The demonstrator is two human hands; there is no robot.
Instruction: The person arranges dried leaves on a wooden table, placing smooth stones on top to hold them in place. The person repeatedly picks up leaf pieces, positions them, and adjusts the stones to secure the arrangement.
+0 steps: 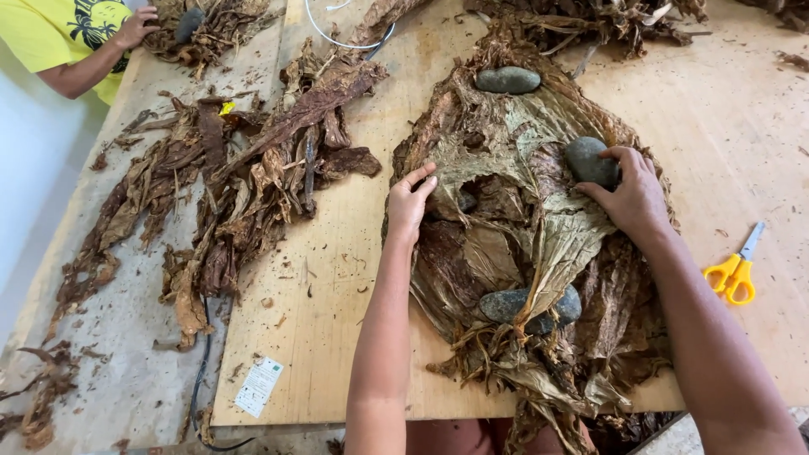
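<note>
While a heap of crumpled leaves (253, 185) waits at the side, the left hand (410, 202) presses flat on the stone-weighted stack of dried leaves (514, 160) mid-worktop (337, 312) and the right hand (630, 195) grips a grey stone (587, 160) there.

Dry leaves, smooth stones, bare wood

Under both hands the leaves (522, 244) look papery, crinkled and matt — brown to pale green. The stone (590, 162) at the right hand (632, 198) is grey, smooth and dull. The board (337, 320) beside the left hand (410, 202) is pale, unvarnished wood; the scissors (735, 271) right of the right arm have glossy yellow plastic handles.
</note>
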